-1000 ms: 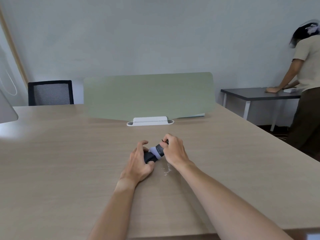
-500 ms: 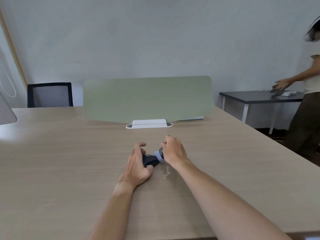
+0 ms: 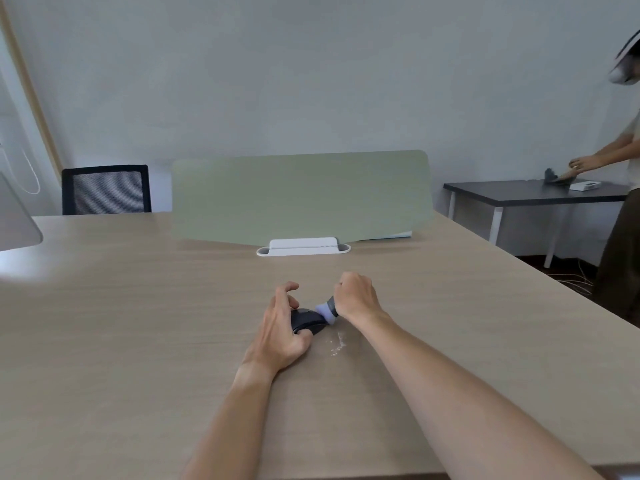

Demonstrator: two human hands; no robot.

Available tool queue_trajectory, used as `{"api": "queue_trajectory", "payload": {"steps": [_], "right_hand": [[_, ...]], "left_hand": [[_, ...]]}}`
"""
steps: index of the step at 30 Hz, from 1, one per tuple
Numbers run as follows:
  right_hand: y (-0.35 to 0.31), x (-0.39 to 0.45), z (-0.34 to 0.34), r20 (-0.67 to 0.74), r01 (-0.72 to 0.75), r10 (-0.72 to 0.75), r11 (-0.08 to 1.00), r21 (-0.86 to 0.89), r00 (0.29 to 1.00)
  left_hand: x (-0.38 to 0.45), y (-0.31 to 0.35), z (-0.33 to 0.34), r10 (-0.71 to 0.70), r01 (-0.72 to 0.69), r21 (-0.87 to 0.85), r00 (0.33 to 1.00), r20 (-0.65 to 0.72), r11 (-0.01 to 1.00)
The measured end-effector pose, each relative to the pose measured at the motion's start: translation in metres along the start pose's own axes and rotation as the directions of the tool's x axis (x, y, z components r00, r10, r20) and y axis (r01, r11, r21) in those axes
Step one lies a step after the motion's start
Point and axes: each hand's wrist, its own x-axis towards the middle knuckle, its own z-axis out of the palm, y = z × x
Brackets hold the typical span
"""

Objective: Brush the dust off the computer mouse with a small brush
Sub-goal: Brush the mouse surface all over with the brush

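**Q:** head cam, what's changed?

**Me:** My left hand has slid back along the dark rounded plastic computer mouse, thumb curled round its near end, fingers lifted. My right hand is fisted round the small dark-handled brush, pale bristles now down on the mouse's right edge. White dust sits on the tan wooden surface, so it's working.

**Q:** Obstacles?

**Me:** None. The green divider panel, black chair and another person are well apart.

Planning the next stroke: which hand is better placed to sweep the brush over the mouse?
Right hand: it already grips the brush, bristles at the mouse. The left hand holds the mouse.
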Motion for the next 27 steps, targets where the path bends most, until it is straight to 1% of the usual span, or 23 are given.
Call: {"api": "queue_trajectory", "payload": {"steps": [3,5,7,10,12,13,15,17,18,20,22,24,25,27], "right_hand": [[-0.003,0.001,-0.002,-0.050,0.050,-0.048,0.998,0.024,0.998],[-0.007,0.001,0.000,-0.033,0.065,-0.062,0.993,0.095,0.998],[-0.008,0.000,0.003,0.002,0.062,-0.063,0.992,0.111,0.998],[-0.003,0.000,0.003,-0.014,0.060,-0.060,0.998,-0.015,0.998],[0.000,0.002,0.000,-0.049,0.087,-0.091,0.993,-0.078,0.995],[-0.001,0.004,-0.001,-0.064,0.105,-0.109,0.992,-0.065,0.992],[-0.008,0.005,-0.005,-0.071,0.127,-0.125,0.992,0.026,0.990],[-0.017,0.006,-0.005,-0.038,0.118,-0.114,0.985,0.125,0.993],[-0.022,0.006,-0.004,0.001,0.100,-0.101,0.984,0.148,0.995],[-0.026,0.005,0.000,0.093,0.051,-0.063,0.990,0.128,0.994],[-0.026,0.006,0.003,0.128,-0.013,0.000,0.995,0.100,0.992],[-0.023,0.008,0.002,0.103,-0.057,0.052,0.997,0.049,0.993],[-0.022,0.008,0.000,0.088,-0.051,0.051,0.999,-0.002,0.995],[-0.022,0.010,-0.006,0.060,0.000,0.004,0.998,-0.068,0.998]], "left_hand": [[0.001,-0.002,0.000,-0.002,0.002,0.002,1.000,-0.002,1.000],[0.001,-0.002,0.000,0.004,-0.004,0.003,1.000,-0.004,1.000],[0.001,-0.002,0.001,0.008,-0.008,0.003,1.000,-0.006,1.000],[0.001,-0.001,0.001,0.017,-0.017,0.008,1.000,-0.018,1.000],[0.000,-0.001,0.001,0.022,-0.022,0.012,1.000,-0.017,1.000],[0.000,-0.001,0.001,0.020,-0.020,0.013,1.000,-0.013,1.000],[0.001,-0.001,0.001,0.014,-0.014,0.011,1.000,-0.015,1.000],[0.001,0.001,0.000,0.020,-0.020,0.012,1.000,-0.022,1.000],[0.001,0.002,0.000,0.038,-0.037,0.012,0.999,-0.029,0.999],[-0.001,0.003,-0.001,0.095,-0.095,0.000,0.995,-0.044,0.995],[-0.002,0.003,-0.001,0.110,-0.110,-0.009,0.993,-0.047,0.994],[-0.001,0.002,-0.001,0.086,-0.086,0.003,0.995,-0.053,0.996],[0.000,0.001,-0.001,0.079,-0.078,0.016,0.995,-0.054,0.997],[0.001,0.001,-0.001,0.073,-0.071,0.032,0.996,-0.048,0.997]]}}
